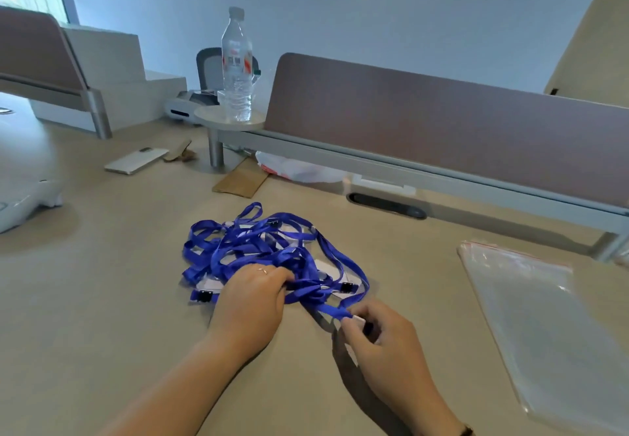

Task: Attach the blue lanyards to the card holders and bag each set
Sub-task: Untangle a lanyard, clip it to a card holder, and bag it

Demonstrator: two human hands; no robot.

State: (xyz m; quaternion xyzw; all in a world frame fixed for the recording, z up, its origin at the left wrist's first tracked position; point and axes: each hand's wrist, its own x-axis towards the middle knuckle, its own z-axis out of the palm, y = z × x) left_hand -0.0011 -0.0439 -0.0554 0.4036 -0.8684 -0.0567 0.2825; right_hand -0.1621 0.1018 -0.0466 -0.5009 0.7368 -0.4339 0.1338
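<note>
Beige desk surface fills the view, backed by a brown partition panel with a clear water bottle standing on a small round shelf at its left end. To the right lies a stack of clear zip bags, flat and well apart from the work. At the middle sits the tangled heap of blue lanyards, with clear card holders showing dimly underneath and between the straps.

Left hand rests on the near edge of the heap, fingers curled into the straps and gripping them. Right hand pinches the end of one strap between thumb and fingertips, at a small whitish piece that looks like its clip end; the detail is too small to be sure.

The step in hand appears to be freeing a single lanyard. It would go best if the left hand holds the heap down while the right draws the strap out slowly along its own length, stopping wherever a loop snags on a black clip rather than tugging, so that holders are not dragged off the desk.
</note>
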